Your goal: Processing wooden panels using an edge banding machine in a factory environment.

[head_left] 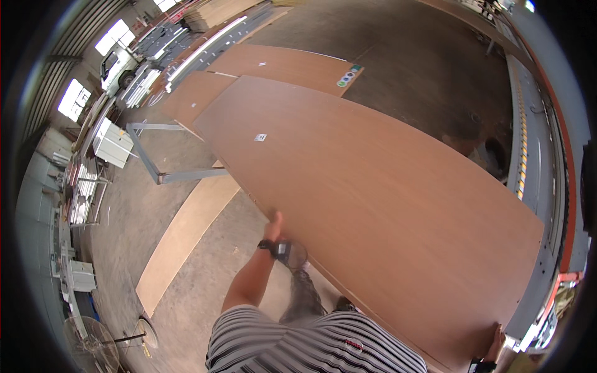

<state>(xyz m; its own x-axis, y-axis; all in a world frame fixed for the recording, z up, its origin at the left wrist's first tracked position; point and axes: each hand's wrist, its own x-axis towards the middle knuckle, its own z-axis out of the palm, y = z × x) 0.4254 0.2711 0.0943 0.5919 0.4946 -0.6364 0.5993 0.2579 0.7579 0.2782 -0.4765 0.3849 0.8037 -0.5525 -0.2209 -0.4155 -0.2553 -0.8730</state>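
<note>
- We see the big brown board (379, 199) flat in front of us, up above the floor (205, 276).
- Our left grip (273, 230) is closed on its near long edge, with some fingers hidden.
- Our right grip (497, 343) is at the near right corner; we can't tell if it is closed.
- The far left end covers part of two other brown boards (292, 68).
- The right end is just beside a gray machine (538, 124).
- A gray metal frame (193, 176) pokes out at the left.
</note>
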